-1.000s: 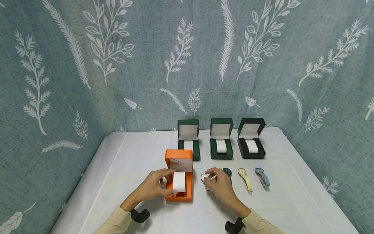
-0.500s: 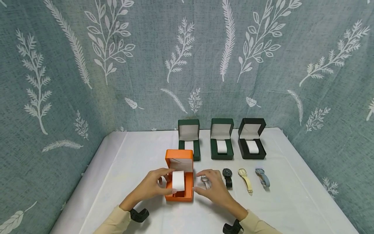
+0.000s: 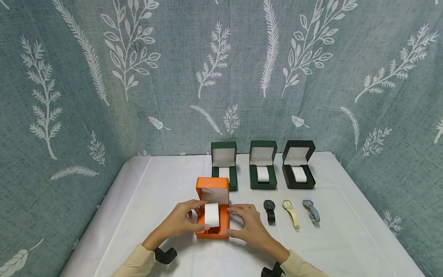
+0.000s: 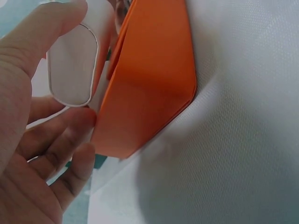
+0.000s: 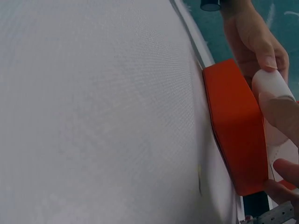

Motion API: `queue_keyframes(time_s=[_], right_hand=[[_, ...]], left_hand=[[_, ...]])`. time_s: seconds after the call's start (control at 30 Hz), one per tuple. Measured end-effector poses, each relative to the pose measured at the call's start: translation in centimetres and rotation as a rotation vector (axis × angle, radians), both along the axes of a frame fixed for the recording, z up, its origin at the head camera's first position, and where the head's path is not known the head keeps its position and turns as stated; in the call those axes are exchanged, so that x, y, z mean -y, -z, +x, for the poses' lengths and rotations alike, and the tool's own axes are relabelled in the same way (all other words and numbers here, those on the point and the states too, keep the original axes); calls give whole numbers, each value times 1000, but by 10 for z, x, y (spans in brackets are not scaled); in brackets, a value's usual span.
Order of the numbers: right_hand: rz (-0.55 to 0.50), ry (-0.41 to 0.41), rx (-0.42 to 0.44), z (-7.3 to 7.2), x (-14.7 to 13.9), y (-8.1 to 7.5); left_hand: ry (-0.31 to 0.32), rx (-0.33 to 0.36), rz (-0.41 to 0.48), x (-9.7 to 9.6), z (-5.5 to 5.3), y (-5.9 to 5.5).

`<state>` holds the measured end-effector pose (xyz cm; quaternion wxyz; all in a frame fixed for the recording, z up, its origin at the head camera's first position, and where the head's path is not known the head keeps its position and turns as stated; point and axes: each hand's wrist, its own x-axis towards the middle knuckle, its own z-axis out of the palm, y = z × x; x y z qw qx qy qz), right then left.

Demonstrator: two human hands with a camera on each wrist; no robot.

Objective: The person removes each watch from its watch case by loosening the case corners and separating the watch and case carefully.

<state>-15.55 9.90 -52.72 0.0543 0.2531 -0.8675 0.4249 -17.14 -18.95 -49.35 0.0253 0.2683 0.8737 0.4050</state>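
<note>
My left hand (image 3: 179,221) pinches a white watch cushion (image 3: 212,214) between thumb and fingers, over the base of the orange watch box (image 3: 223,192), whose lid stands up. In the left wrist view the end of the cushion (image 4: 72,67) shows between thumb and fingers. My right hand (image 3: 252,227) is at the box's right side, thumb and fingers spread apart, fingertips at its edge. Whether they touch the box or cushion I cannot tell. The silver watch is hidden under this hand in the head view; its metal band (image 5: 276,214) shows in the right wrist view.
Right of the hand lie a black watch (image 3: 269,211), a gold watch (image 3: 290,213) and a blue watch (image 3: 311,210). Behind are two green watch boxes (image 3: 224,147) and a black one (image 3: 299,144), all with lids up and white cushions inside. A leaf-patterned curtain (image 3: 173,77) surrounds the table.
My right hand has let go of the silver watch and moved left to the orange box's right side. My left hand holds the cushion almost in place.
</note>
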Motion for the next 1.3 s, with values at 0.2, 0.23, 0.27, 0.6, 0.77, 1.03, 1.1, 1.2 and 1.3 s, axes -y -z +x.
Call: queue_keyframes(time_s=[0.2,0.23,0.27,0.6,0.77,1.03,1.1,1.2,1.3], right_hand=[[38,6,-1,2,2,0],[49,6,0,2,2,0],[56,6,5,2,2,0],[75,44,-37,1,7,0],[68,60,-50,0,10,0],[35,86,-28,2,16,1],[25,93,-22,3,17,1],[30,108,-29,3,19,2],[42,119,-33,4,19,3]], left_hand=[[7,-11,-17,-1,-2,2],[9,-14,-17,-2,-3,2],[12,-18,-17,-2,-3,2],[21,-41,-50,-2,-4,1],[10,-80,-82,-4,-5,0],[2,-99,-102,-2,-7,3],[11,-107,-100,-2,-8,5],[33,-126,-100,-2,-10,7],[47,-143,-119,-1,-11,8]])
